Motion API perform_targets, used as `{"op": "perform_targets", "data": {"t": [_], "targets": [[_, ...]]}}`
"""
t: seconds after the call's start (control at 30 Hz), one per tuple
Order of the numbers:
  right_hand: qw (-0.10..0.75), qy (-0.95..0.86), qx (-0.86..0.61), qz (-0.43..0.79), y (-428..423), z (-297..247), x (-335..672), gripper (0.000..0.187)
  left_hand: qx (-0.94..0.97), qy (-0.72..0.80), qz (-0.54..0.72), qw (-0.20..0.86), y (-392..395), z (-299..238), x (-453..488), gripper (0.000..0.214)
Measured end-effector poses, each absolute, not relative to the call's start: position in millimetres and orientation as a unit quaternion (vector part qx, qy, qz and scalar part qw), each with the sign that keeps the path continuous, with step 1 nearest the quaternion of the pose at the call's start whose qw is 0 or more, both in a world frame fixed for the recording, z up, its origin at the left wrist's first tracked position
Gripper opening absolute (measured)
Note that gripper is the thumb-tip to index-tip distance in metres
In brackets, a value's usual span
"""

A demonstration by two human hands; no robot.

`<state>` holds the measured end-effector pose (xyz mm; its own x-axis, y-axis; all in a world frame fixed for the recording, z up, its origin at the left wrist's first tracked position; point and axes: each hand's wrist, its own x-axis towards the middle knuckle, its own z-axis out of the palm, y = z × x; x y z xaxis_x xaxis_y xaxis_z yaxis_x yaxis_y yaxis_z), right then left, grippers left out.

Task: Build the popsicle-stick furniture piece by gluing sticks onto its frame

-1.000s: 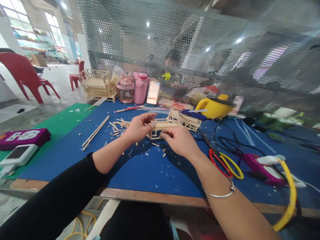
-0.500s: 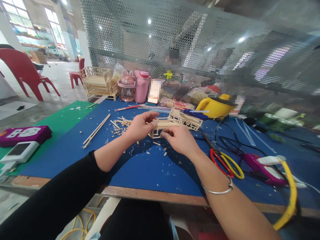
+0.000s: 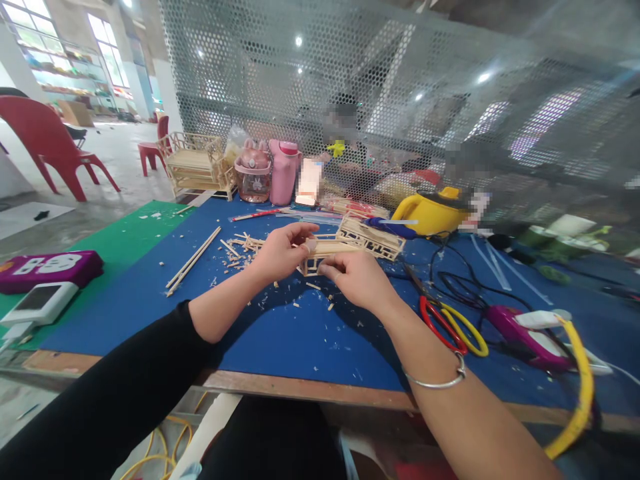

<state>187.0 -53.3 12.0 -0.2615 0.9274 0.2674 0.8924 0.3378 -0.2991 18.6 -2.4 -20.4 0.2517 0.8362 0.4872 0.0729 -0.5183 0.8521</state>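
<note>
Small stick frame [image 3: 331,247] at 12 o'clock on the table [image 3: 300,347], between both hands. Left hand [image 3: 281,255]: curled at the frame's 9 o'clock end, thumb near it; firm grip, cannot tell. Right hand [image 3: 362,277]: narrow pinch at the 6 o'clock side; what lies between the tips, cannot tell. Since half a second ago: right fingertips slightly nearer 9 o'clock, left hand unmoved. Judgement: fine local adjustment, frame position unchanged.
</note>
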Motion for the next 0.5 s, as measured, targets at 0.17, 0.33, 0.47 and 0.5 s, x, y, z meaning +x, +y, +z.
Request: {"op": "perform_targets", "data": {"t": [0.17,0.33,0.47,0.5], "targets": [[0.194,-0.800,-0.567,0.042,-53.6,11.3,187.8,0.019,0.700,0.327,0.518,0.366,-2.5,-20.0,18.8,0.034],[0.189,-0.800,-0.569,0.030,-55.2,10.8,185.1,0.020,0.701,0.331,0.517,0.362,-4.1,-18.4,18.6,0.034],[0.199,-0.798,-0.567,0.037,-55.5,10.3,184.8,0.021,0.701,0.330,0.516,0.364,-4.7,-17.8,18.5,0.034],[0.201,-0.798,-0.567,0.039,-55.3,10.0,185.1,0.021,0.702,0.331,0.515,0.364,-4.7,-17.7,18.5,0.034]]}}
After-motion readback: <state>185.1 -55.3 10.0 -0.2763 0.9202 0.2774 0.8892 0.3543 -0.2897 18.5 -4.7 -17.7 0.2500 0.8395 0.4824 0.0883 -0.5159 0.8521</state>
